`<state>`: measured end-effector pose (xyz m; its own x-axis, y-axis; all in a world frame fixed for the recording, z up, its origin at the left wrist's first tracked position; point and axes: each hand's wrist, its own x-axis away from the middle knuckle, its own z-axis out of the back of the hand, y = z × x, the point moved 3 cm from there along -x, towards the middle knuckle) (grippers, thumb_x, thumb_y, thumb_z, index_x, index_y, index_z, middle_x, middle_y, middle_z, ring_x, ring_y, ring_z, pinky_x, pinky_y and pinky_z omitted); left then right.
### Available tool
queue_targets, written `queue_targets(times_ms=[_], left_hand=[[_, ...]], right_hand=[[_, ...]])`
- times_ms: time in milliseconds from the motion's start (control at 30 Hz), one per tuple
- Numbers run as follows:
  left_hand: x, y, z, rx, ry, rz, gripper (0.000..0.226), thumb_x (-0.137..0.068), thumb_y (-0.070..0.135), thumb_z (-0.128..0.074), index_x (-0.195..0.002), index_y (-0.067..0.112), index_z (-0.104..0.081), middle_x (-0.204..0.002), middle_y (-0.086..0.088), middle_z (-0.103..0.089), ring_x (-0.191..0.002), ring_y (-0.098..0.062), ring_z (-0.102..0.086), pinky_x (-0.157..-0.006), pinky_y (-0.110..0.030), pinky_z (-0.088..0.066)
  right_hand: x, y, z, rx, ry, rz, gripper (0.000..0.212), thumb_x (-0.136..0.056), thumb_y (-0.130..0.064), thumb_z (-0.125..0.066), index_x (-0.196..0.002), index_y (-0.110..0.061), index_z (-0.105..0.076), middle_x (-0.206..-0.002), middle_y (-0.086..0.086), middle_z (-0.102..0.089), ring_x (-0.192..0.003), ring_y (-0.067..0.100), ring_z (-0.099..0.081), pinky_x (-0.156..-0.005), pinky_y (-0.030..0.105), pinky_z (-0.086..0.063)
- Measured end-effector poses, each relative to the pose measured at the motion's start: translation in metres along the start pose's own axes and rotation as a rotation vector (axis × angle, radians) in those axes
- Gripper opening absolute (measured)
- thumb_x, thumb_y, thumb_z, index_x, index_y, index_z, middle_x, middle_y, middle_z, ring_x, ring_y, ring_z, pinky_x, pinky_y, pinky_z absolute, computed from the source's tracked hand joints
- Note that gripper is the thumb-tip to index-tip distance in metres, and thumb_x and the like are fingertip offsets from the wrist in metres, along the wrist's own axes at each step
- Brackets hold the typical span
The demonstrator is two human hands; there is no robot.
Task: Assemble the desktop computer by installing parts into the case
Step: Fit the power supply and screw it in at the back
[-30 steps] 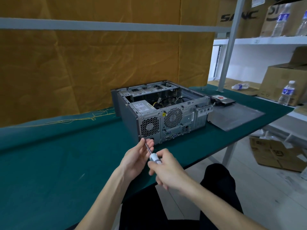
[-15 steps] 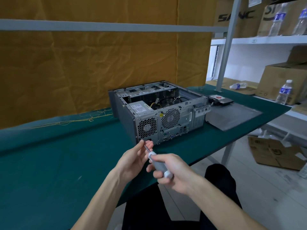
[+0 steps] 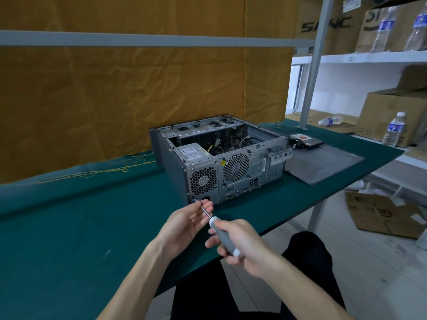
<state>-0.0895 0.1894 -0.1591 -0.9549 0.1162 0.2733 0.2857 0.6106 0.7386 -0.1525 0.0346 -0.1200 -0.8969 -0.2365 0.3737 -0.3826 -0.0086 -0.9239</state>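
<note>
An open grey desktop case [image 3: 221, 158] lies on the green table [image 3: 69, 222], its rear panel with two fan grilles facing me. The power supply [image 3: 193, 152] sits inside at the left rear. My right hand [image 3: 240, 241] grips the grey handle of a screwdriver [image 3: 221, 234]. The tip of its thin shaft reaches the lower left corner of the rear panel. My left hand [image 3: 184, 225] pinches the shaft near the tip.
The case's side panel [image 3: 323, 162] lies flat to the right, with a hard drive [image 3: 305, 140] behind it. Shelves with cardboard boxes and water bottles [image 3: 394, 129] stand at the right. A flattened box [image 3: 383, 215] lies on the floor. An orange cloth hangs behind the table.
The screwdriver tip has moved forward to the lower left corner of the rear panel. My right hand slid back along the handle towards its end.
</note>
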Motion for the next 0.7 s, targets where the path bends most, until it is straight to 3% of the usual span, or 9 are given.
queue_targets(times_ms=[100, 133, 200, 333, 400, 467, 533, 633, 700], left_hand=[[-0.003, -0.004, 0.0, -0.055, 0.031, -0.071, 0.028, -0.096, 0.015, -0.065, -0.113, -0.006, -0.07, -0.109, -0.018, -0.076, -0.094, -0.017, -0.076, -0.069, -0.021, -0.06], [-0.003, -0.005, 0.0, -0.067, 0.041, -0.097, 0.031, -0.092, 0.018, -0.069, -0.11, -0.006, -0.071, -0.107, -0.018, -0.076, -0.093, -0.017, -0.076, -0.069, -0.021, -0.06], [-0.005, -0.007, 0.001, -0.09, 0.058, -0.152, 0.038, -0.085, 0.025, -0.073, -0.107, -0.006, -0.072, -0.103, -0.018, -0.077, -0.089, -0.015, -0.076, -0.07, -0.02, -0.059], [-0.005, -0.008, 0.0, -0.084, 0.006, -0.171, 0.034, -0.097, 0.026, -0.065, -0.111, -0.005, -0.071, -0.106, -0.018, -0.076, -0.092, -0.016, -0.075, -0.073, -0.022, -0.059], [-0.004, -0.008, -0.001, -0.069, -0.023, -0.138, 0.032, -0.103, 0.023, -0.057, -0.115, -0.003, -0.07, -0.111, -0.018, -0.075, -0.093, -0.017, -0.075, -0.074, -0.023, -0.06], [-0.003, -0.008, -0.002, -0.049, -0.023, -0.11, 0.03, -0.105, 0.019, -0.053, -0.117, -0.003, -0.069, -0.111, -0.017, -0.075, -0.091, -0.016, -0.075, -0.073, -0.023, -0.06], [-0.003, -0.008, -0.003, -0.058, 0.004, -0.128, 0.027, -0.104, 0.016, -0.054, -0.115, -0.004, -0.069, -0.108, -0.016, -0.076, -0.09, -0.015, -0.076, -0.071, -0.022, -0.06], [-0.003, -0.011, -0.005, -0.08, 0.053, -0.186, 0.026, -0.099, 0.019, -0.062, -0.106, -0.003, -0.072, -0.1, -0.015, -0.077, -0.086, -0.013, -0.076, -0.068, -0.019, -0.058], [-0.004, -0.012, -0.005, -0.084, 0.079, -0.217, 0.028, -0.097, 0.022, -0.065, -0.104, -0.004, -0.072, -0.094, -0.013, -0.077, -0.081, -0.012, -0.075, -0.067, -0.019, -0.058]], right_hand=[[0.003, -0.003, 0.005, 0.883, 0.26, 0.353, 0.038, -0.09, -0.039, -0.069, -0.112, -0.024, -0.041, -0.103, -0.004, -0.062, -0.078, 0.014, -0.062, -0.057, 0.025, -0.04], [0.005, -0.004, 0.003, 1.047, 0.312, 0.455, 0.038, -0.092, -0.035, -0.069, -0.11, -0.026, -0.037, -0.106, -0.004, -0.061, -0.087, 0.018, -0.064, -0.063, 0.027, -0.044], [0.004, -0.003, -0.001, 1.071, 0.34, 0.51, 0.028, -0.096, -0.03, -0.065, -0.106, -0.024, -0.039, -0.104, -0.002, -0.063, -0.089, 0.022, -0.066, -0.067, 0.03, -0.046], [-0.005, -0.002, -0.001, 0.315, 0.137, 0.162, 0.013, -0.098, -0.025, -0.061, -0.101, -0.015, -0.054, -0.08, 0.003, -0.075, -0.048, 0.012, -0.054, -0.041, 0.025, -0.036], [-0.005, -0.001, -0.001, 0.175, 0.071, 0.071, 0.016, -0.1, -0.026, -0.059, -0.103, -0.011, -0.055, -0.075, 0.005, -0.075, -0.042, 0.012, -0.048, -0.037, 0.02, -0.026], [-0.002, -0.003, 0.002, 0.303, 0.114, 0.109, 0.021, -0.1, -0.034, -0.059, -0.106, -0.015, -0.054, -0.081, 0.002, -0.076, -0.046, 0.011, -0.052, -0.039, 0.02, -0.029], [0.005, -0.005, 0.006, 0.678, 0.242, 0.253, 0.028, -0.095, -0.038, -0.064, -0.109, -0.022, -0.046, -0.092, -0.005, -0.067, -0.063, 0.008, -0.059, -0.049, 0.021, -0.037], [0.015, 0.0, -0.004, 1.277, 0.421, 0.526, 0.032, -0.099, -0.032, -0.06, -0.108, -0.026, -0.03, -0.103, -0.003, -0.059, -0.091, 0.022, -0.068, -0.067, 0.032, -0.048], [0.017, 0.0, -0.009, 1.251, 0.437, 0.564, 0.023, -0.101, -0.034, -0.055, -0.106, -0.023, -0.035, -0.099, 0.0, -0.064, -0.09, 0.024, -0.068, -0.068, 0.036, -0.047]])
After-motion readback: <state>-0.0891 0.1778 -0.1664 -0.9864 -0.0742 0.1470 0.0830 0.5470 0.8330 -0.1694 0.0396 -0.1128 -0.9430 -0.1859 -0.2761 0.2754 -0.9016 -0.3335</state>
